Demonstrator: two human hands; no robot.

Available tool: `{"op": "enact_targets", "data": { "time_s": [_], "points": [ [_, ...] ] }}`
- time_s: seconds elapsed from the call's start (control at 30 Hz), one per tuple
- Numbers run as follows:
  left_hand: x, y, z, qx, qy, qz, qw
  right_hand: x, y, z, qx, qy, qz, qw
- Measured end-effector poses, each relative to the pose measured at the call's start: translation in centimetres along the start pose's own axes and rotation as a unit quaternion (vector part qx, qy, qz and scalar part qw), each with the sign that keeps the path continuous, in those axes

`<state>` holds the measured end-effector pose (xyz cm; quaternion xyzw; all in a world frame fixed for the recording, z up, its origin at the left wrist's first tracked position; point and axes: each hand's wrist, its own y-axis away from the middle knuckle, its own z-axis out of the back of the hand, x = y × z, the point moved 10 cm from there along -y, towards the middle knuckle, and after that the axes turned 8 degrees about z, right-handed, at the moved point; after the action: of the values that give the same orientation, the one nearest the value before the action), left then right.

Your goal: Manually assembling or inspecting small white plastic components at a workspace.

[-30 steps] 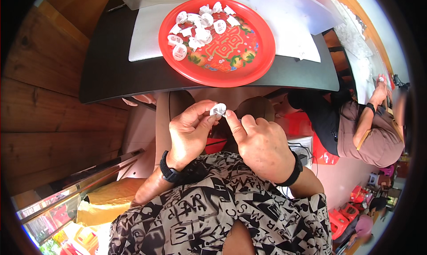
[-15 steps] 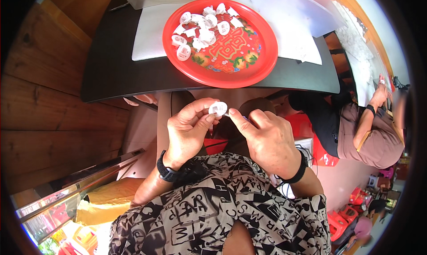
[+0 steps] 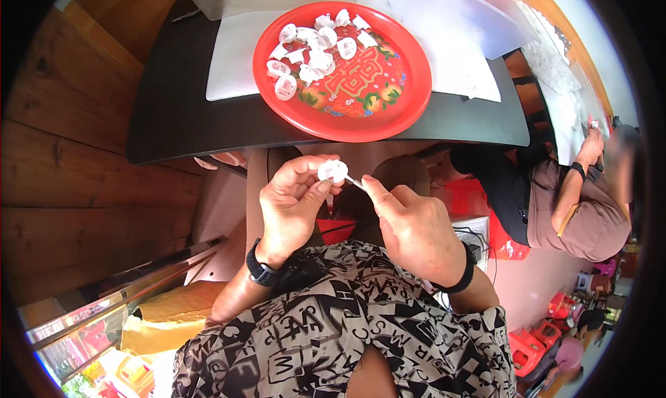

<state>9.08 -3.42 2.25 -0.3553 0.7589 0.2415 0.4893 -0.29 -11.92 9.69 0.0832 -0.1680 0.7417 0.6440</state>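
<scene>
Apparently, tool work on a small round white plastic piece (image 3: 333, 170) is the step in hand, with the tip of a slim metal-shafted tool (image 3: 356, 183) set at its right edge; exact contact is too small to tell. By judgement, a steady piece and a well-aligned tip are called for next. The piece is pinched between thumb and fingers in the grip of the left hand (image 3: 293, 205), short of the black curved-edge surface (image 3: 458, 124). The tool is grasped by the right hand (image 3: 422, 230), forefinger laid along it. Similar white plastic pieces (image 3: 285, 88) are clustered left in the round red patterned tray (image 3: 415, 96).
</scene>
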Motion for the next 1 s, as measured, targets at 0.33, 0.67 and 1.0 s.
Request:
{"op": "enact_targets", "data": {
  "time_s": [0.33, 0.67, 1.0],
  "points": [
    [-0.2, 0.1, -0.4, -0.030, -0.017, -0.025, 0.999, -0.5, 0.0, -0.9, -0.046, -0.054, -0.035, 0.997],
    [-0.4, 0.0, -0.4, -0.025, -0.091, -0.058, 0.994, -1.1, -0.7, -2.5, -0.003, -0.066, -0.063, 0.996],
    [0.2, -0.4, -0.1, -0.005, 0.019, 0.016, 1.000, -3.2, 0.0, -0.6, -0.126, -0.314, -0.118, 0.934]
  ]
}}
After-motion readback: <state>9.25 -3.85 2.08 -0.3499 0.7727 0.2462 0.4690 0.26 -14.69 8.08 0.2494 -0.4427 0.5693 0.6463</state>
